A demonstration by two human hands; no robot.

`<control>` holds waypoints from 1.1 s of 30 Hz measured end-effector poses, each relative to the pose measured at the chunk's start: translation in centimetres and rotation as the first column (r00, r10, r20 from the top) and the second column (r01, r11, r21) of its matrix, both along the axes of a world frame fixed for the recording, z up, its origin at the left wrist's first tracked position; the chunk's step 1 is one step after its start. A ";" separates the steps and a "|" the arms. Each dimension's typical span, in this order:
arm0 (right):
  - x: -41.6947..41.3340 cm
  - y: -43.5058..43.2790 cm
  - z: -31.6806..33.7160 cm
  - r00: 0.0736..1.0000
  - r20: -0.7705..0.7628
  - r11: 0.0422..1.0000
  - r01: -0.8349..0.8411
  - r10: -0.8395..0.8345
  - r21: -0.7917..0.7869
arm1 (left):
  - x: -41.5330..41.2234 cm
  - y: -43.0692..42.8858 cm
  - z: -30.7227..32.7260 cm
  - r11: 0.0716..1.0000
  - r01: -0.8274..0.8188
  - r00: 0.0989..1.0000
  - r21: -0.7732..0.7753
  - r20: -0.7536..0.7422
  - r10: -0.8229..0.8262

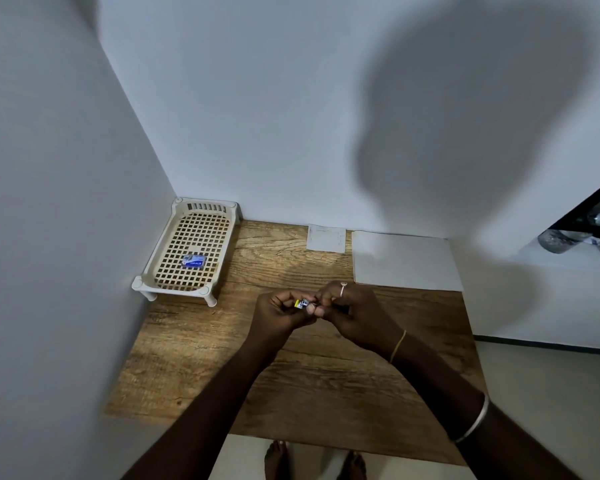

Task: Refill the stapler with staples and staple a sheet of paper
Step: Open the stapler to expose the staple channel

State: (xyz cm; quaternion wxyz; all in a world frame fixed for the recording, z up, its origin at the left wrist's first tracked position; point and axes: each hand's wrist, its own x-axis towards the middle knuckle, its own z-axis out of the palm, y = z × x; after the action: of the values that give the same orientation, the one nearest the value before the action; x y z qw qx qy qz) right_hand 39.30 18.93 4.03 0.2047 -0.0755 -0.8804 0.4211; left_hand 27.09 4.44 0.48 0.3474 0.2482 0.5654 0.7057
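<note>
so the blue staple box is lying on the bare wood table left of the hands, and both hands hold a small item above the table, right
Not quite. The head view shows the blue staple box inside the cream lattice tray, not on the bare wood table. The left hand and right hand do hold a small item.

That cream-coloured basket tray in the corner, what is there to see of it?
The tray looks like cream plastic: a shallow rectangle with a square-grid floor, a slotted far wall, rounded corner posts and short legs that lift it off the wooden table. It stands level at the table's far left corner, close against both walls. Inside, towards its near half, lies one small blue box flat on the grid. Neither hand touches it.
</note>
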 end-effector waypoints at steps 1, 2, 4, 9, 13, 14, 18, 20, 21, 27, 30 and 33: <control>0.1 0.0 0.0 1.000 0.011 1.000 0.011 -0.011 -0.023 | 0.0 0.0 0.0 1.000 -0.003 1.000 -0.001 -0.003 0.003; 0.2 0.0 0.0 0.999 0.029 0.998 0.026 -0.024 -0.052 | 0.0 0.0 0.0 1.000 -0.007 1.000 -0.004 -0.007 0.007; 0.4 -0.1 0.0 0.996 0.065 0.991 0.067 -0.060 -0.112 | 0.1 0.0 -0.1 1.000 -0.018 1.000 -0.007 -0.014 0.018; 0.5 -0.3 -0.4 0.975 0.143 0.953 0.198 -0.169 -0.230 | 0.2 0.2 -0.3 0.999 -0.031 0.999 0.015 -0.038 0.032; 0.3 -0.4 -0.2 0.911 0.338 0.897 0.338 -0.236 -0.284 | 0.3 0.4 -0.6 0.998 -0.063 0.994 0.021 -0.092 0.065; 0.2 -0.4 -0.1 0.899 0.378 0.894 0.342 -0.222 -0.289 | 0.3 0.5 -0.7 0.998 -0.064 0.993 0.026 -0.101 0.067; 0.2 -0.1 0.5 0.891 0.432 0.878 0.314 -0.141 -0.361 | 0.4 0.4 -0.9 0.997 -0.064 0.988 0.038 -0.137 0.068; 0.3 -0.1 0.8 0.893 0.430 0.880 0.306 -0.132 -0.364 | 0.5 0.3 -0.9 0.998 -0.056 0.984 0.037 -0.167 0.061; 0.3 -0.2 0.8 0.895 0.425 0.883 0.304 -0.137 -0.356 | 0.6 0.3 -0.9 0.998 -0.055 0.982 0.035 -0.179 0.061; 0.3 -0.1 0.7 0.902 0.404 0.900 0.297 -0.154 -0.319 | 0.6 0.2 -1.4 0.998 -0.063 0.971 0.001 -0.232 0.061; 0.6 0.7 0.8 0.884 0.454 0.911 0.270 -0.108 -0.310 | 0.1 -0.4 -2.0 0.995 -0.096 0.978 -0.032 -0.189 0.088; 1.0 1.3 0.4 0.867 0.492 0.903 0.273 -0.080 -0.333 | -0.4 -0.8 -2.7 0.990 -0.114 0.983 -0.080 -0.151 0.101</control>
State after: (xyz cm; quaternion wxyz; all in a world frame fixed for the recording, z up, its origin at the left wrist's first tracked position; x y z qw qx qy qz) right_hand 40.28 20.25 4.47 0.0060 -0.2957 -0.7902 0.5368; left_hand 26.66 3.60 -2.27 0.2772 0.2528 0.6326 0.6775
